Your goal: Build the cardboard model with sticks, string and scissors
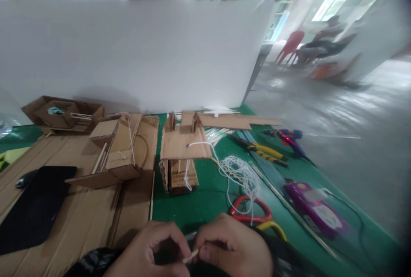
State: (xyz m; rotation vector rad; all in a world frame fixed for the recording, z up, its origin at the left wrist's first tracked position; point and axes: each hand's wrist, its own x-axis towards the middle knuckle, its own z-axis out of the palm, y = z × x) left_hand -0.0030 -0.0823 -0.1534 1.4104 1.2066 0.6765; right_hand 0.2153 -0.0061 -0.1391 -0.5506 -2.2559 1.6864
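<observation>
At the bottom of the head view, my left hand (154, 247) and my right hand (233, 242) meet fingertip to fingertip. Both pinch a short, pale, stick-like piece (190, 257), perhaps wood; its full length is hidden by the fingers. Just beyond my right hand lie red-handled scissors or pliers (250, 209), partly covered, and a yellow handle loop (272, 227). A tangle of white string (240, 174) runs to a cardboard structure (180, 144) with small uprights on top, standing ahead of my hands.
Cardboard assemblies (117, 148) and a black pad (38, 208) lie on cardboard sheets at left. On the green table (180, 208), yellow-black pliers (263, 150), a glue gun (289, 138) and a purple power strip (313, 208) sit right. A white partition (135, 54) stands behind; a person sits far off.
</observation>
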